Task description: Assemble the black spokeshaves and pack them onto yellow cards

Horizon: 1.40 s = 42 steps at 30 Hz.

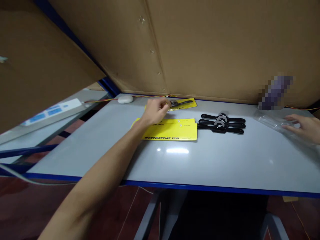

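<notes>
My left hand (156,110) is over the left part of a yellow card (191,104) at the back of the table, its fingers curled. A black spokeshave (186,102) lies on that card; my hand hides its left end, and anything between the fingertips is hidden. Below my wrist, yellow cards (170,131) printed "WOODWORKING TOOL" overlap. Right of them, black spokeshaves (221,124) with grey metal parts lie close together, one handle reaching the cards. At the right edge, my right hand (306,128) rests at clear plastic bags (268,120), thumb and fingers apart.
Cardboard (212,50) walls the table's back. A blurred-out purple object (276,93) stands at the back right. A white rounded case (125,99) and thin cables lie along the back edge. A power strip (55,111) sits on the left. Blue edging (200,188) lines the front.
</notes>
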{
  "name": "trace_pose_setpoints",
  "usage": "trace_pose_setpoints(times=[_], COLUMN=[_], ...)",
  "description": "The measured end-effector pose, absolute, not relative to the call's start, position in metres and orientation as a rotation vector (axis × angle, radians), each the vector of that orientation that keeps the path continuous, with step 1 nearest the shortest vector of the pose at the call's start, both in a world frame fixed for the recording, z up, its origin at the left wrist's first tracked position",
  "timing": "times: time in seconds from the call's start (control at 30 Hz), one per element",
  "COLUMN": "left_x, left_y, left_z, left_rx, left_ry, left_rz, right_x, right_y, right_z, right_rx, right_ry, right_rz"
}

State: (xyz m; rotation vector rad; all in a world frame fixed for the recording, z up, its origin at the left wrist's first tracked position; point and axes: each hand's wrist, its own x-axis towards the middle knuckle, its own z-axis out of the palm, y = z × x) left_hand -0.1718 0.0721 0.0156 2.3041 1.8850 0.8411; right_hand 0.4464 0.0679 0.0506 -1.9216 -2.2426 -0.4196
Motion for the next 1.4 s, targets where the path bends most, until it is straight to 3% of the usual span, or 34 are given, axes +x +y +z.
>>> trace_pose_setpoints(times=[0.13,0.3,0.5,0.67,0.97,1.4], left_x=[-0.117,-0.075,-0.064,-0.063,-0.059,-0.054], left_y=[0.053,0.034,0.021,0.017,0.015,0.017], left_z=[0.020,0.020,0.023,0.020,0.006,-0.011], left_rx=[2.275,2.409,2.795,2.809,2.726,3.115], left_ry=[1.681,1.550,1.486,1.373,1.150,0.943], left_rz=[0.875,0.633,0.307,0.329,0.529,0.708], right_x=[0.425,0.359,0.286,0.256,0.233,0.243], right_y=[0.056,0.027,0.021,0.034,0.026,0.008], right_z=[0.065,0.088,0.083,0.050,0.003,0.010], right_rx=[-1.994,-1.370,-0.645,-0.426,-0.642,-0.784], right_ry=[-2.312,-2.263,-2.325,-2.368,-2.280,-2.548], right_rz=[-0.558,-1.025,-0.801,-0.560,-0.453,-0.013])
